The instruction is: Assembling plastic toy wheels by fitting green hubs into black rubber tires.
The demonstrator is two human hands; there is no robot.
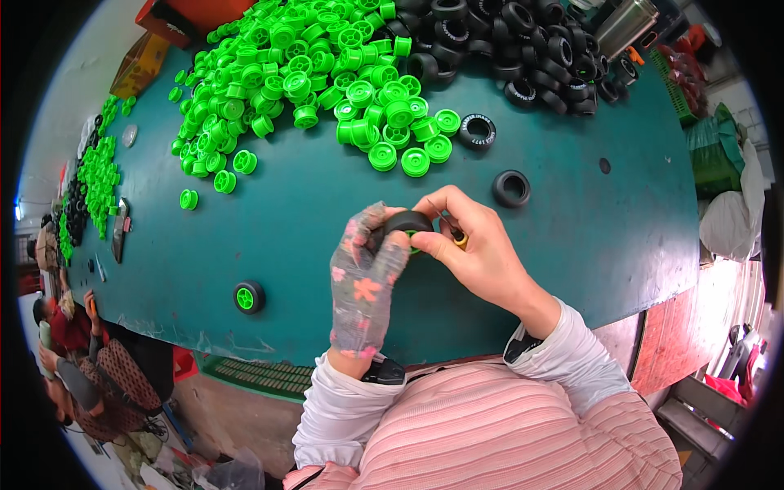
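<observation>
My left hand (363,278), in a grey glove with pink and orange flowers, is closed round a small black rubber tyre (407,220). Part of a green plastic wheel rim (414,242) shows at the tyre's lower side, partly covered by fingers. My bare right hand (478,249) presses thumb and fingers against the same tyre and rim from the right. Tucked in that hand is a thin metal tool with a yellow handle (460,240); its exact kind is hidden. Beyond my right hand lies a loose black tyre (512,189), and another tyre (477,131) touches the rims' edge.
Green wheel rims (278,73) form a big pile at the back of the green table (588,212). Black tyres (539,57) are heaped beside it, near a metal flask (627,26). One tyre-and-rim wheel (248,297) sits at left. Other people work at far left.
</observation>
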